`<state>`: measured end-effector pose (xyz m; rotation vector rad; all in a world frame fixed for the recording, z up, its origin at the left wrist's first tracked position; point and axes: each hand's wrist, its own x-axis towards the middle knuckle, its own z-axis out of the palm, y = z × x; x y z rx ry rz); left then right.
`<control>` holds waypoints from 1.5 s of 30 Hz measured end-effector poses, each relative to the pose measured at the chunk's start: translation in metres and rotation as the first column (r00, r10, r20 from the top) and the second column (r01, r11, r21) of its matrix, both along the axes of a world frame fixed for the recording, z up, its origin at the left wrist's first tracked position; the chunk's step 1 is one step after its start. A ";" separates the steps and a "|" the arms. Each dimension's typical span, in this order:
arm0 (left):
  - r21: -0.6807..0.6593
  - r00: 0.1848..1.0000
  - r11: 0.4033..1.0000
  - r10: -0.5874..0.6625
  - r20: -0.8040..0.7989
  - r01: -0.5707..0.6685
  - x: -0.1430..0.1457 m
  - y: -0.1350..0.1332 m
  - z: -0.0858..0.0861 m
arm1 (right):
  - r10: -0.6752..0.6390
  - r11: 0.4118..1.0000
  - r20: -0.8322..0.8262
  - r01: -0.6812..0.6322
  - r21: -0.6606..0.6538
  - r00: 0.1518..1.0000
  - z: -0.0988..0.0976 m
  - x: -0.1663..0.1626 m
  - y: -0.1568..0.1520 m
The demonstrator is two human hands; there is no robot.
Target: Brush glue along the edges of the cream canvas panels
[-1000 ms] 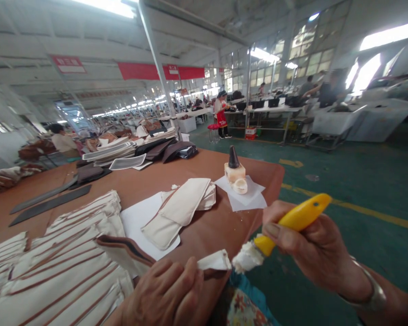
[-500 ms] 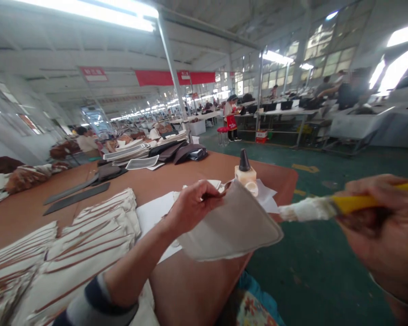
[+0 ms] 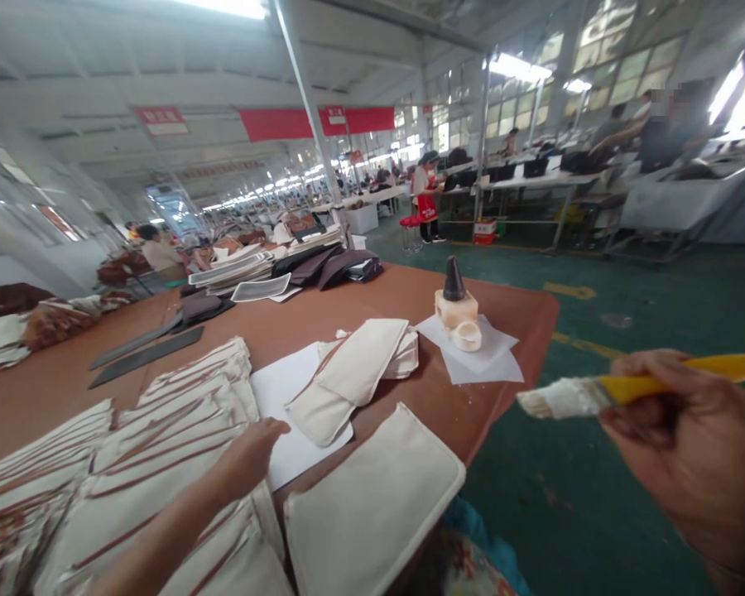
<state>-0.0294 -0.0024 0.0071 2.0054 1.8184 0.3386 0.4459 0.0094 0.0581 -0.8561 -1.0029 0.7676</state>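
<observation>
My right hand (image 3: pixel 689 459) is closed round the yellow handle of a glue brush (image 3: pixel 602 391) whose white-caked bristles point left, held in the air off the table's right edge. My left hand (image 3: pixel 248 455) reaches over the cream, brown-striped fabric pieces (image 3: pixel 155 447) at the near left; its fingers are curled down on them and partly hidden. A plain cream fabric panel (image 3: pixel 372 505) lies flat at the table's near edge, between both hands. A folded stack of cream pieces (image 3: pixel 353 372) rests on white paper (image 3: pixel 273 389).
A glue bottle with a black cone cap (image 3: pixel 454 302) stands on white paper near the brown table's (image 3: pixel 410 302) far right corner. Dark leather strips (image 3: pixel 142 352) and stacked panels (image 3: pixel 273 269) lie farther back. Other people work at distant tables. Green floor to the right.
My left hand has laid the cream panel flat at the table's near edge and moved left onto the striped pieces. My right hand keeps the brush raised, slightly lower.
</observation>
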 end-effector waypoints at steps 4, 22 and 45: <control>-0.066 0.994 0.997 0.024 -0.104 -0.031 0.061 0.042 -0.054 | 0.047 0.971 -0.392 -0.135 -0.199 0.919 -0.030 -0.033 0.018; -0.253 0.930 0.967 0.121 0.347 -0.031 0.154 0.073 -0.083 | 0.125 0.976 0.126 -0.099 -0.194 0.984 -0.089 -0.064 0.055; 0.249 0.848 0.956 -0.257 0.464 0.154 0.172 -0.011 -0.016 | 0.027 0.996 0.459 -0.062 0.063 0.888 -0.036 -0.065 0.028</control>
